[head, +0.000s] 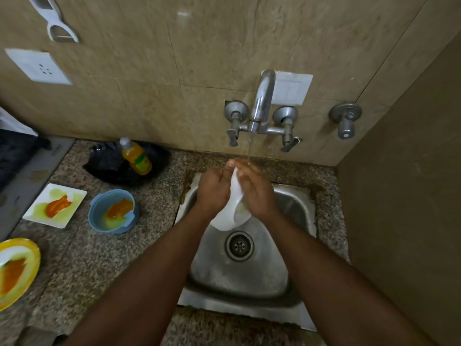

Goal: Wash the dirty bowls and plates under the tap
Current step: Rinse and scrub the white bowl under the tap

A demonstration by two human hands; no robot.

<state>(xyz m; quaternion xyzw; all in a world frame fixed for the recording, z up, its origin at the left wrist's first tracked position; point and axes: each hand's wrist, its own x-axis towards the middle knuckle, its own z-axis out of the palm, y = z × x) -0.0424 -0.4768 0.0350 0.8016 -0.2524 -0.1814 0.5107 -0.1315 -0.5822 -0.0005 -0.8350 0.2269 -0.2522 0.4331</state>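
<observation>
white bowl (pixel 232 208) mostly hidden between both hands, shape unclear

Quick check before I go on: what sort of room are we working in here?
Most likely a small home kitchen: a steel sink set in a granite counter, a wall tap running, and a dish-soap bottle beside food-smeared dishes.
</observation>
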